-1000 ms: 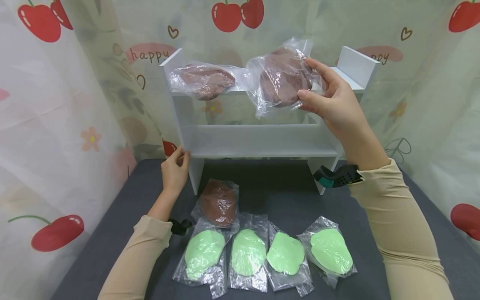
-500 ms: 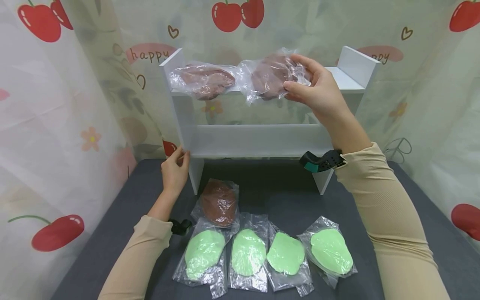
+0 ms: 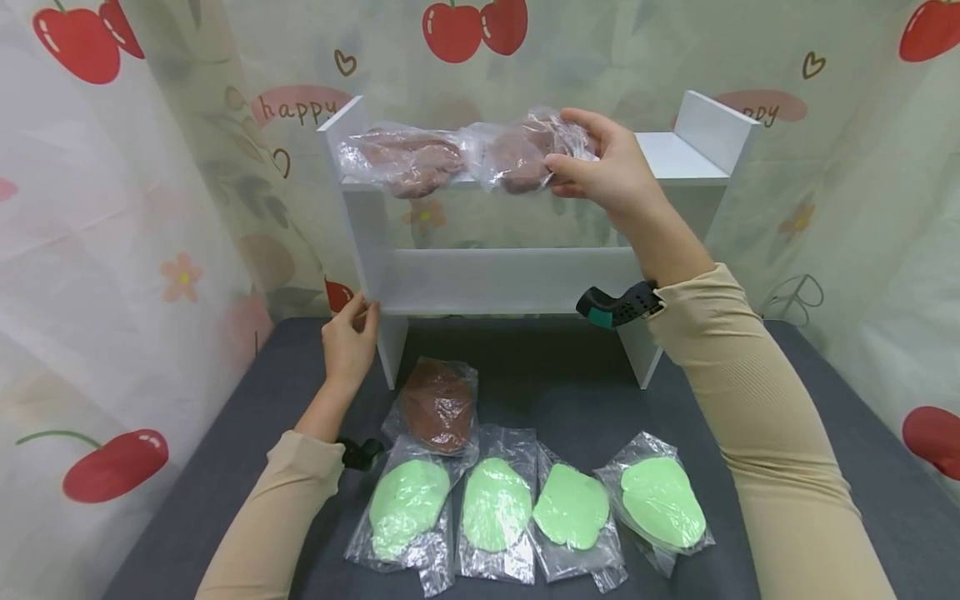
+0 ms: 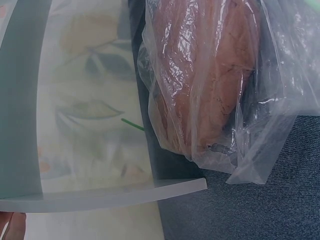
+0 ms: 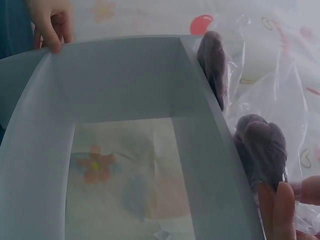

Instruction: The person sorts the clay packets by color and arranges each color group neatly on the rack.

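My right hand pinches a clear plastic bag with a flat brown clay-like piece inside, between thumb and fingers. It is at the top board of a white shelf. Beside it on the left, a second bagged brown piece lies on that board; the bags touch or overlap. Low on the shelf's left side panel, my left hand grips the edge with its fingertips. In the right wrist view both brown pieces appear along the top board, and the left hand is at the panel edge.
A third bagged brown piece lies on the dark table by the shelf's left foot. In front is a row of several bagged light green pieces. A raised end panel bounds the top board at right. Printed curtains surround the table.
My right hand has moved left and slightly down with the bagged brown piece, bringing it close beside the other one on the top board. The left hand stays put.
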A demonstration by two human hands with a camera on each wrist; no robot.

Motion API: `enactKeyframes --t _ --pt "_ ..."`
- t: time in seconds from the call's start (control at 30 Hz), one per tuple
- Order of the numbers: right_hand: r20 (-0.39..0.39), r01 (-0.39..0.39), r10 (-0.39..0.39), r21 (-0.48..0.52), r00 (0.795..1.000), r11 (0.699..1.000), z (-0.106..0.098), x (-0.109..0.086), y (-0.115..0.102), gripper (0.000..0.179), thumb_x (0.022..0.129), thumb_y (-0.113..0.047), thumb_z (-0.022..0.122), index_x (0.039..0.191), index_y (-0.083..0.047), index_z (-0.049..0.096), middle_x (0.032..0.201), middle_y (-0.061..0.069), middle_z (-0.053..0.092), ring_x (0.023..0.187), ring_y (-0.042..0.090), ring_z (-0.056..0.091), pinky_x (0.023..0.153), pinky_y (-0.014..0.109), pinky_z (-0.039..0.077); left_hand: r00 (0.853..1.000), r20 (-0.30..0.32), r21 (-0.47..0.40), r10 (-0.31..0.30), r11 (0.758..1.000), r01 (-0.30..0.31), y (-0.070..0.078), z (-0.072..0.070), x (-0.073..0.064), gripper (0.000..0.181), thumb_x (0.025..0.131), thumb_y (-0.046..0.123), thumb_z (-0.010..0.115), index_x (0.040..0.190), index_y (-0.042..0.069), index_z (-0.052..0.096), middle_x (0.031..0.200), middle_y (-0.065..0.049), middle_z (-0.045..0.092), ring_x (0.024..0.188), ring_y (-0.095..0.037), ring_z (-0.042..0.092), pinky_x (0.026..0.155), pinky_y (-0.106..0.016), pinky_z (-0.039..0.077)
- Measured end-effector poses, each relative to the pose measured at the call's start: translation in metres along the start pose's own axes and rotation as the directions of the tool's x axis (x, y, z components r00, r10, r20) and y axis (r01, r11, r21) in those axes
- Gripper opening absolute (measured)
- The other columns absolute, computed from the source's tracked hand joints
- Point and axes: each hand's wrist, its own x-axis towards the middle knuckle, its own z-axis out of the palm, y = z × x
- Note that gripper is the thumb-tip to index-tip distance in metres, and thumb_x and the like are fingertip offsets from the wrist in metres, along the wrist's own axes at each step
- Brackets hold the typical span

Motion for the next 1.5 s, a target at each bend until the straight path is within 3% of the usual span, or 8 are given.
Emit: enactKeyframes --t 0.37,0.47,0.63,0.83,1.17,1.37,1.5 --pt "-0.110 -0.045 0.024 -0.190 0.994 0.981 0.012 0.007 -0.002 0.065 0.083 -0.009 0.068 0.141 -0.018 0.040 0.138 0.011 0.043 0.096 0.015 0.056 0.060 0.017 0.054 1.000 -0.010 -0.001 0.018 1.000 -0.018 -0.002 0.002 0.000 0.035 0.094 0.019 0.055 0.128 0.012 0.058 0.112 -0.018 0.068 0.095 -0.032 0.068 0.076 -0.047 0.055" --pt "-0.132 -0.060 0.027 -0.247 0.991 0.967 0.014 0.008 -0.002 0.062 0.083 -0.012 0.068 0.139 -0.019 0.042 0.139 0.010 0.043 0.089 0.015 0.059 0.058 0.017 0.053 1.000 -0.013 0.006 0.022 1.000 -0.022 -0.003 0.002 0.000 0.035 0.095 0.019 0.055 0.128 0.011 0.059 0.112 -0.018 0.067 0.095 -0.032 0.068 0.076 -0.048 0.054" --pt "-0.127 -0.086 0.047 -0.320 0.991 0.944 0.014 0.008 -0.002 0.061 0.084 -0.019 0.068 0.140 -0.020 0.042 0.142 0.008 0.042 0.065 0.010 0.063 0.056 0.018 0.053 1.000 -0.010 0.001 0.017 1.000 -0.017 -0.002 0.002 0.000 0.036 0.094 0.018 0.055 0.130 0.011 0.057 0.113 -0.019 0.067 0.096 -0.033 0.068 0.077 -0.048 0.054" --pt "-0.072 -0.072 0.052 -0.325 0.996 0.943 0.009 0.006 -0.001 0.067 0.085 -0.024 0.067 0.144 -0.019 0.035 0.141 0.012 0.044 0.056 0.007 0.066 0.056 0.018 0.053 1.000 -0.015 -0.015 0.013 1.000 -0.014 -0.001 0.002 0.000 0.035 0.094 0.018 0.056 0.128 0.012 0.059 0.112 -0.018 0.067 0.095 -0.032 0.068 0.078 -0.047 0.054" --pt "-0.015 -0.056 0.054 -0.333 0.998 0.941 -0.007 -0.007 0.002 0.067 0.088 -0.032 0.062 0.146 -0.021 0.031 0.149 0.013 0.035 0.063 0.006 0.068 0.063 0.018 0.054 1.000 -0.014 -0.002 0.008 1.000 -0.008 -0.002 0.002 0.000 0.034 0.094 0.020 0.056 0.127 0.013 0.060 0.111 -0.017 0.068 0.095 -0.032 0.069 0.079 -0.047 0.054" --pt "-0.039 -0.019 0.009 -0.268 0.999 0.963 -0.018 -0.021 0.007 0.061 0.089 -0.025 0.062 0.143 -0.017 0.036 0.142 0.017 0.042 0.067 0.005 0.067 0.064 0.018 0.055 1.000 -0.018 0.004 0.011 1.000 -0.011 -0.002 0.002 0.000 0.033 0.094 0.020 0.056 0.126 0.012 0.061 0.110 -0.017 0.068 0.094 -0.032 0.069 0.078 -0.047 0.054" --pt "-0.062 0.022 -0.040 -0.264 0.997 0.964 -0.024 -0.031 0.011 0.056 0.088 -0.023 0.063 0.139 -0.016 0.041 0.130 0.012 0.048 0.072 0.004 0.066 0.064 0.017 0.055 1.000 -0.016 0.002 0.012 1.000 -0.012 -0.002 0.002 0.000 0.034 0.094 0.020 0.056 0.126 0.012 0.060 0.110 -0.018 0.068 0.094 -0.032 0.069 0.077 -0.047 0.054"
